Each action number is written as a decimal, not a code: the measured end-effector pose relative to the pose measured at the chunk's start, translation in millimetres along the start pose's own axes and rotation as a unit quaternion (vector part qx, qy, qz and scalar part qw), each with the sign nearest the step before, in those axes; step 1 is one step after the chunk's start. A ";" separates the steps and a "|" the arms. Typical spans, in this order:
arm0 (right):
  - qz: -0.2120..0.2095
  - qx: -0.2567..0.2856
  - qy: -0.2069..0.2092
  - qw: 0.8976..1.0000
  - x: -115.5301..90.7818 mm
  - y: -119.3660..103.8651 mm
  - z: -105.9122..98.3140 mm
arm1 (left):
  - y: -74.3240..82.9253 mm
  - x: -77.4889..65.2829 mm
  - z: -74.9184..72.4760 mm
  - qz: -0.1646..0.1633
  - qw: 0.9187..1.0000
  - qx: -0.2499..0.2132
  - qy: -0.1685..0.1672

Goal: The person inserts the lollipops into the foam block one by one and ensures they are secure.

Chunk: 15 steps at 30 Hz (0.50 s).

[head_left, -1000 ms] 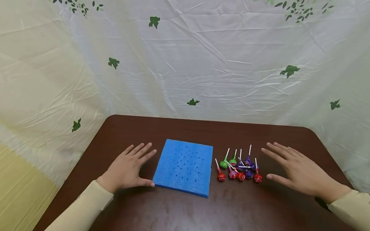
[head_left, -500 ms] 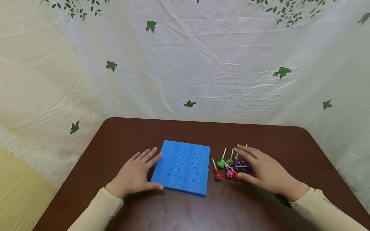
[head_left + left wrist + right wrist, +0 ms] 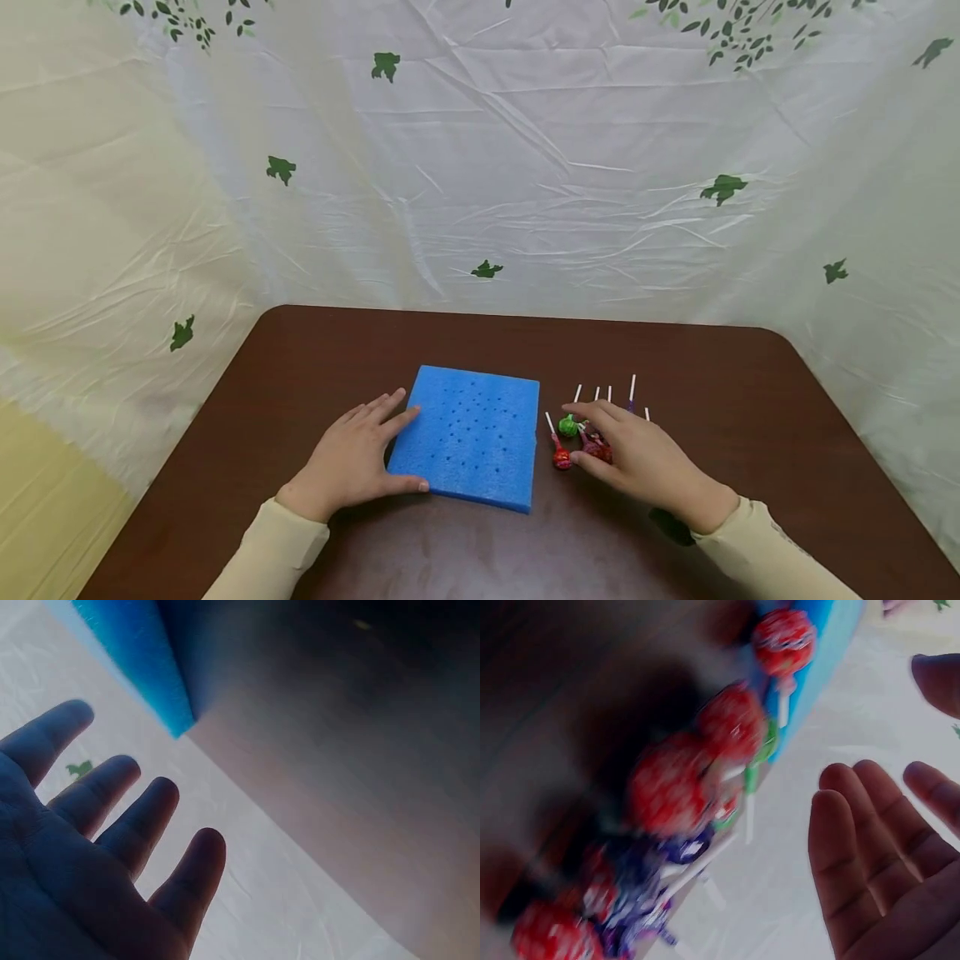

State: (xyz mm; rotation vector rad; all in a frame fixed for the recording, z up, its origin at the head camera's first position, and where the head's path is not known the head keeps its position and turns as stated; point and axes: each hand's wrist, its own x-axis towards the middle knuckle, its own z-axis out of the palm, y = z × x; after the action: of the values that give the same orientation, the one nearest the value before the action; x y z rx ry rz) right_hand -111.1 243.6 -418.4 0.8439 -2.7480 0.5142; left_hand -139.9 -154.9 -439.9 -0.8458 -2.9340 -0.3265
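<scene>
A blue foam board point(image 3: 472, 442) dotted with small holes lies flat on the table. My left hand point(image 3: 352, 460) is at its left side, fingers spread, thumb by the front left corner; in the left wrist view those fingers point(image 3: 142, 825) look apart from the foam point(image 3: 146, 664). Over a pile of wrapped lollipops right of the board hovers my right hand point(image 3: 648, 462), hiding much of the pile. Its fingers are extended and hold nothing. A red lollipop point(image 3: 562, 458) and a green lollipop point(image 3: 567, 426) show past the fingertips. Red and purple lollipops point(image 3: 667, 784) appear in the right wrist view.
The dark brown table point(image 3: 360, 342) has rounded far corners. Behind it hangs a pale curtain point(image 3: 600, 208) with green leaf prints. Yellow cloth point(image 3: 60, 500) is at the lower left.
My right hand has swept left from the table's right side to above the lollipops. My left hand has shifted slightly right, closer against the board. The head view has turned slightly.
</scene>
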 end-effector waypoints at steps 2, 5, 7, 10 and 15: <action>0.010 0.010 -0.008 1.000 2.4 -5.7 3.0 | -0.4 0.0 1.7 -0.005 1.000 -0.002 0.001; 0.021 0.020 -0.015 0.999 5.1 -12.4 7.6 | -1.1 -0.7 4.1 -0.006 1.000 -0.003 0.005; 0.027 0.020 -0.021 0.999 6.4 -15.7 9.7 | -1.5 -1.3 4.7 -0.006 1.000 -0.001 0.007; 0.032 0.015 -0.025 0.999 7.8 -19.0 12.0 | -2.4 -2.3 3.6 -0.008 1.000 -0.003 0.012; 0.035 -0.001 -0.030 0.999 6.7 -23.0 14.1 | -4.5 -3.2 1.0 -0.008 1.000 -0.006 0.012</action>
State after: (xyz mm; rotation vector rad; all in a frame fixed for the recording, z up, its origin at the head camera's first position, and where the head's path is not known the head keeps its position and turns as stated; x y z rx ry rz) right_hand -104.8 217.0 -423.2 0.7779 -2.8403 0.5080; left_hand -139.6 -160.1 -442.0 -0.8135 -2.9222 -0.3530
